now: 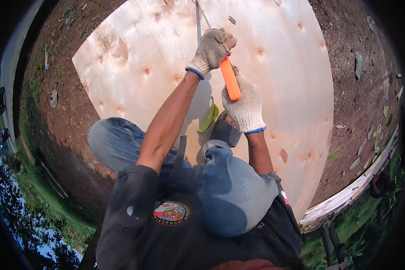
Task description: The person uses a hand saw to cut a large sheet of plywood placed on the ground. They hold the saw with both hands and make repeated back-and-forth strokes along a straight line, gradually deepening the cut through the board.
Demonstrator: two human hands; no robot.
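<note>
A person in blue jeans [234, 191] and a dark shirt [135, 234] crouches over a pale plywood sheet [292, 90] in sunlight, both hands in knitted work gloves with blue cuffs. An orange bar [230, 78] slants over the middle of the sheet, between the two hands. The right hand [244, 101] holds it along its lower part, though most of the gripping fingers are hidden beneath. The left hand [211, 50] meets the bar's upper end, bare fingertips showing past the glove; its fingers are bent, but what they close on cannot be told. A narrow grey strip [198, 22] runs from near that hand toward the sheet's far edge. A curled green leaf [208, 118] lies beside a grey shoe [225, 131], toward the near edge. Brown leaves dot the plywood, one [123, 48] near its left edge and another [283, 155] toward the near right. Bare soil [357, 103] strewn with fallen leaves flanks the sheet beyond its left and right edges.
</note>
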